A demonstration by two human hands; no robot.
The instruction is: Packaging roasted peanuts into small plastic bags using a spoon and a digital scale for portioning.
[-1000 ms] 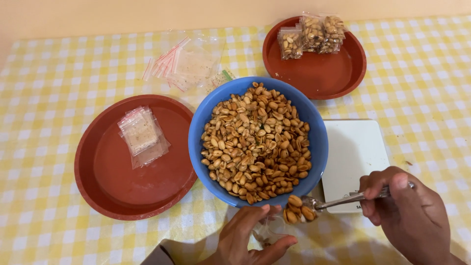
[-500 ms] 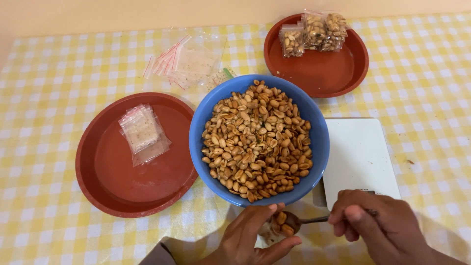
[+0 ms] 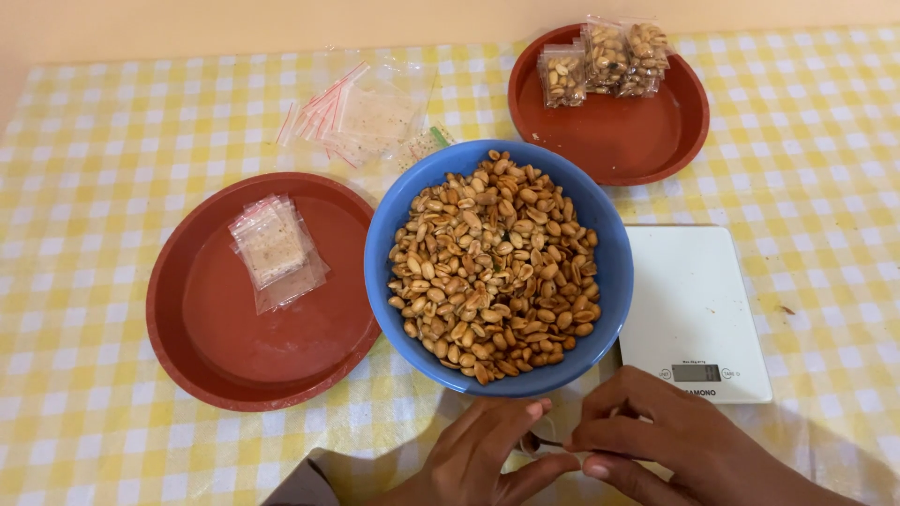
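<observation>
Left hand [image 3: 478, 454] and right hand [image 3: 670, 440] pinched a small clear bag [image 3: 536, 440] together at counter's [image 3: 84, 431] near edge, just beside blue bowl [image 3: 384, 234]; white scale [image 3: 689, 300] adjacent.

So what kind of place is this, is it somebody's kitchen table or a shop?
Most likely a home table used for packing snacks, though no shop fittings show either way. A yellow checked tablecloth covers it, a blue bowl holds peanuts, a white scale sits beside it, and a red tray carries filled bags.
</observation>
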